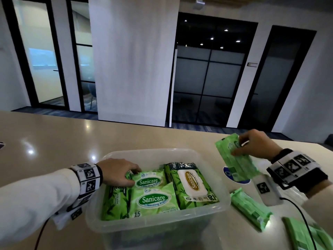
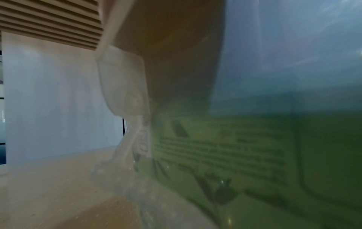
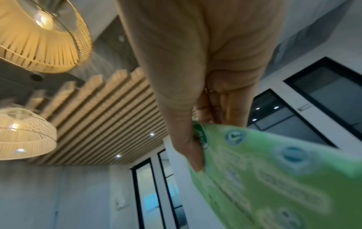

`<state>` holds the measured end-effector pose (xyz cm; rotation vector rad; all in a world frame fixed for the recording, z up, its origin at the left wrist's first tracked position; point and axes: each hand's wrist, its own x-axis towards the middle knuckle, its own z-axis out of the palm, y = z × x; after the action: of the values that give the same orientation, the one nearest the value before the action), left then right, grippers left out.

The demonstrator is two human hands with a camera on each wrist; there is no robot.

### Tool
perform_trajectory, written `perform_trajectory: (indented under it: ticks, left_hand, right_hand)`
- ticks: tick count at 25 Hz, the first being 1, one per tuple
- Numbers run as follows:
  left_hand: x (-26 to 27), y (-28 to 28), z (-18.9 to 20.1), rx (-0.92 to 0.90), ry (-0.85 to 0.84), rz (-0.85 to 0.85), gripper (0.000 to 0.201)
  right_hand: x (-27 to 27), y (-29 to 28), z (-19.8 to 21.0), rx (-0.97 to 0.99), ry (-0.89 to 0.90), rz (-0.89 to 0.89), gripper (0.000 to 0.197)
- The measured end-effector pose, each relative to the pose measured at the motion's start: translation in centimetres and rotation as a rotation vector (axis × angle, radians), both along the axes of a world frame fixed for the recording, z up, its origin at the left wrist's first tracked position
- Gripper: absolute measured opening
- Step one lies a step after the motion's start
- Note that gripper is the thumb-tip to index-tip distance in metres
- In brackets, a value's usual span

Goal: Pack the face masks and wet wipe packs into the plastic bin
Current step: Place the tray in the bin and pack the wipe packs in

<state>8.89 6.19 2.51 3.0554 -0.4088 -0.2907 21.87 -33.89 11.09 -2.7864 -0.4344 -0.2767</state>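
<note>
A clear plastic bin (image 1: 147,156) stands on the table in front of me and holds several green wet wipe packs. My left hand (image 1: 124,173) reaches in from the left and grips the far left corner of a small Sanicare pack (image 1: 149,180). A second small pack (image 1: 155,200) lies in front of it, and a large pack with a white lid (image 1: 192,184) lies to the right. Right of the bin, my right hand (image 1: 252,145) holds a green face mask pack (image 1: 236,159) above the table, thumb on its face. In the right wrist view the hand (image 3: 195,139) pinches that pack (image 3: 274,178).
More green face mask packs lie on the table right of the bin (image 1: 250,208) and at the lower right corner (image 1: 306,233). A white box with a marker (image 1: 266,188) and a cable sits under my right wrist. The left wrist view is blurred against the bin wall (image 2: 121,86).
</note>
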Motion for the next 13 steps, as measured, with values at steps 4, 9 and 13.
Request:
perform_trajectory:
  ticks: [4, 9, 13]
  left_hand:
    - [-0.1, 0.1, 0.0, -0.010, 0.010, 0.003, 0.055]
    - [-0.1, 0.0, 0.0, -0.008, 0.009, 0.003, 0.058]
    - [-0.2, 0.0, 0.0, -0.023, 0.007, 0.004, 0.056]
  right_hand:
    - [-2.6, 3.8, 3.4, 0.085, -0.162, 0.155, 0.042]
    - [-6.2, 8.9, 1.4, 0.017, -0.172, 0.522, 0.027]
    - [-7.5, 11.3, -2.7, -0.530, 0.290, 0.641, 0.037]
